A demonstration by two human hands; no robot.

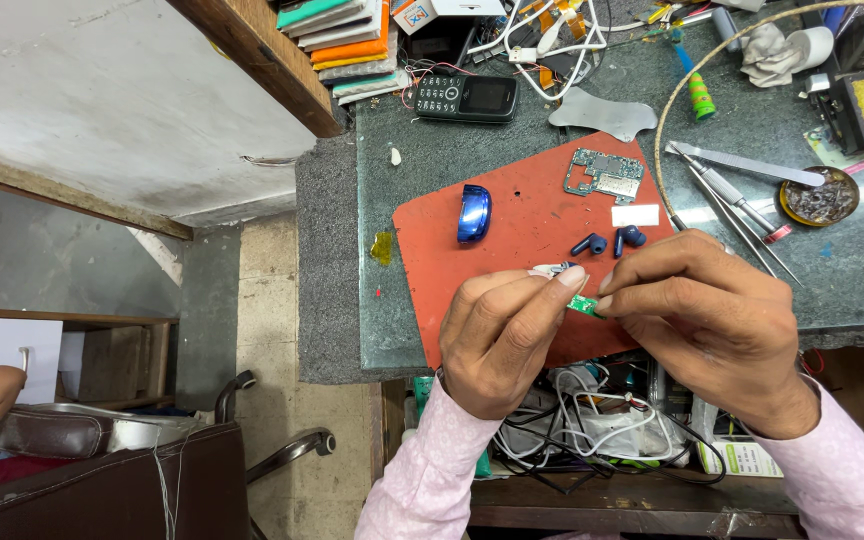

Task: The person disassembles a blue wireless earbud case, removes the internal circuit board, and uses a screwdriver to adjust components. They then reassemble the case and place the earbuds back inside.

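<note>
Green and small, a circuit board piece (581,304) is pinched between the fingertips of the left hand (500,340) and the right hand (714,325), both closed on it above the near edge of a red rubber mat (522,250) on the grey stone bench (432,170). On the mat, a glossy blue earbud case shell (473,213), two dark blue earbuds (612,241) and a larger grey-green circuit board (603,176) are laid. Metal tweezers (742,205) lie just beside the mat.
</note>
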